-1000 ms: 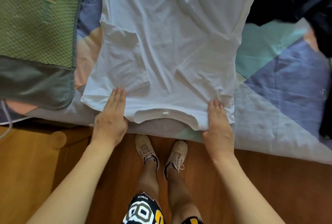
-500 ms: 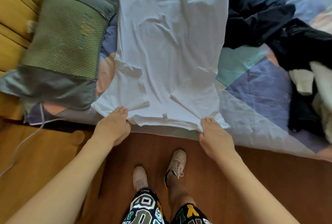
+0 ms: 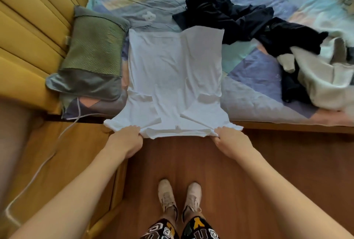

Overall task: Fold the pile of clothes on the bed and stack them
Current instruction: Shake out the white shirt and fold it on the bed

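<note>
My feet: two pale sneakers (image 3: 179, 201) on the wooden floor (image 3: 268, 171), patterned shorts (image 3: 178, 229) at the bottom edge.
My left hand: my left hand (image 3: 125, 142) has its fingers curled into the near edge of the white T-shirt (image 3: 174, 77), pinching the cloth left of the collar.
My right hand: my right hand (image 3: 230, 142) grips the same near edge on the other side of the collar, fingers clenched round a bunch of cloth.
The shirt: spread flat on the bed (image 3: 258, 77), collar end toward me and hanging just past the bed's edge, both sleeves folded in over the body, hem at the far end.
To its left: a green and grey pillow (image 3: 90, 58) just beside the shirt, against the yellow padded headboard (image 3: 32, 27); a white cable (image 3: 47, 162) trails from under it down to the floor.
To its right, further off: a heap of black clothes (image 3: 239, 18) touching the shirt's far right corner, then cream garments (image 3: 321, 77) tangled with more black cloth.
</note>
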